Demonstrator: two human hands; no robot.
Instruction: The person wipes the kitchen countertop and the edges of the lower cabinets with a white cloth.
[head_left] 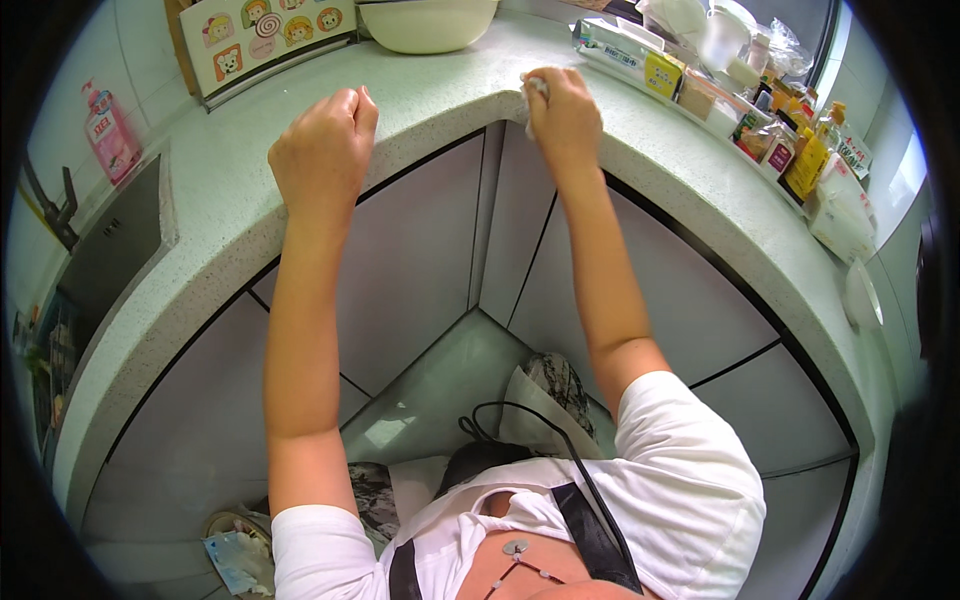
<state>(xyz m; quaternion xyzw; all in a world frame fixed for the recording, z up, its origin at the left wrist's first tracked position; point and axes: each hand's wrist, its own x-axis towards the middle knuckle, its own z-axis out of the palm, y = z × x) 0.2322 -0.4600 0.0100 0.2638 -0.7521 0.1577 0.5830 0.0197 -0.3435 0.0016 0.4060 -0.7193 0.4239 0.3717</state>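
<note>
The two hands are well apart over the pale speckled counter [440, 95], both arms stretched forward from white short sleeves [690, 430]. The right hand [566, 112] is closed around a crumpled white wad [538, 86], which shows along the left side of its fingers, at the inside corner of the counter; whether it is paper or cloth I cannot tell, nor whether it touches the surface. The left hand [325, 145] is curled into a fist by the counter's front edge, and I cannot tell if anything is inside it

Behind the hands, a sticker-covered board [240, 45] leans at the back, with a pale bowl [425, 28] to its right. Further right lies a white, green and yellow box [628, 55], near a row of bottles [805, 165]. On the left are a sink [120, 235], a dark tap [64, 212] and a pink bottle [110, 135]. Below the counter, light cabinets [420, 235] meet in a corner above the floor [445, 360]
</note>
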